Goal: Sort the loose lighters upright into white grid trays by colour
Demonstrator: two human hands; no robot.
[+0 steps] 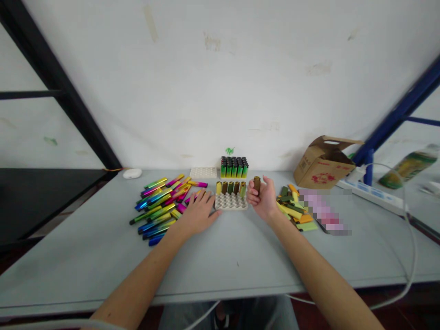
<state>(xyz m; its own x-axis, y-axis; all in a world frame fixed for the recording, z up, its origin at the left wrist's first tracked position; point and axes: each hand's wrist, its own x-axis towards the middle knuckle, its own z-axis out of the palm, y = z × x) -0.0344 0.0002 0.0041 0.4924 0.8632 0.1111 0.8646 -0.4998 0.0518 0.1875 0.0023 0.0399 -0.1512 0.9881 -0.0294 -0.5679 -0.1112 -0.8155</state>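
Observation:
My right hand (264,198) is closed around a brown lighter (257,184), held upright just right of a white tray with holes (232,202). One row of upright lighters (231,188) in yellow, brown and green stands along the tray's back edge; its front holes are bare. My left hand (196,214) lies palm down with its fingers apart, at the right edge of a heap of shiny multicoloured lighters (160,217). Whatever lies under the left fingers is hidden. Beside my right wrist is a pile of olive, yellow and orange lighters (295,210).
Against the wall stand a block of green-yellow lighters with black tops (234,167) and another white tray (203,173). A white case (132,173) lies at the left. At the right are an open cardboard box (323,165), a power strip (374,197), a bottle (409,167) and a cable (414,247).

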